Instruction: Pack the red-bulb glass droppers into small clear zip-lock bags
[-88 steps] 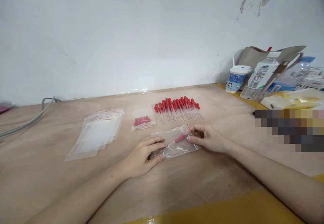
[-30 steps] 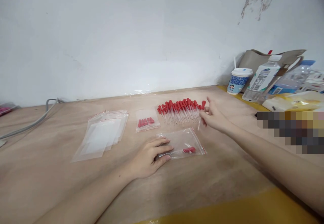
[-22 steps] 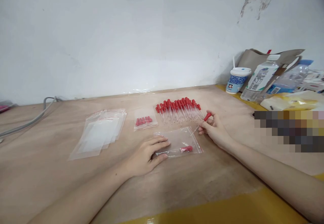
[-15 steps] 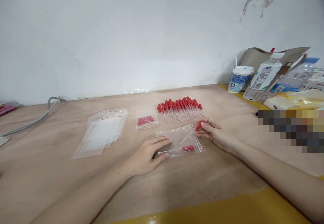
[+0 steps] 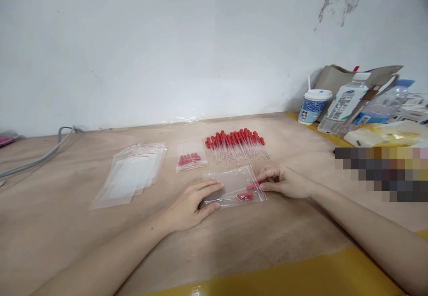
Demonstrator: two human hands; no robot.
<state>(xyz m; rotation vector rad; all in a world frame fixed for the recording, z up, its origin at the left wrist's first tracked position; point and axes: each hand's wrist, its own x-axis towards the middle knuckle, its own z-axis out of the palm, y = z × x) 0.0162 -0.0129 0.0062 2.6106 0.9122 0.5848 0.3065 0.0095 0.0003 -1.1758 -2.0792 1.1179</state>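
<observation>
Head view. The right hand [image 5: 284, 183] pinches the bulb end of the held dropper [image 5: 253, 186] between thumb and forefinger at the mouth of the clear bag [image 5: 230, 180]. Half a second ago only the stem was inside; now most of the red bulb lies past the zip line — the insertion appears nearly complete. Beside it, the first dropper [image 5: 245, 196] lies wholly within the bag. The left hand [image 5: 192, 204], its fingers loosely spread and grasping nothing, steadies the bag's far end on the table [image 5: 200, 260]. The loose droppers [image 5: 236, 137] lie behind. Hard to make out: the transparent stems, whose tips blend with glare, and whether the pinch also catches film. A mosaic at right conceals part of the tabletop; both forearms are cut off by the frame.
</observation>
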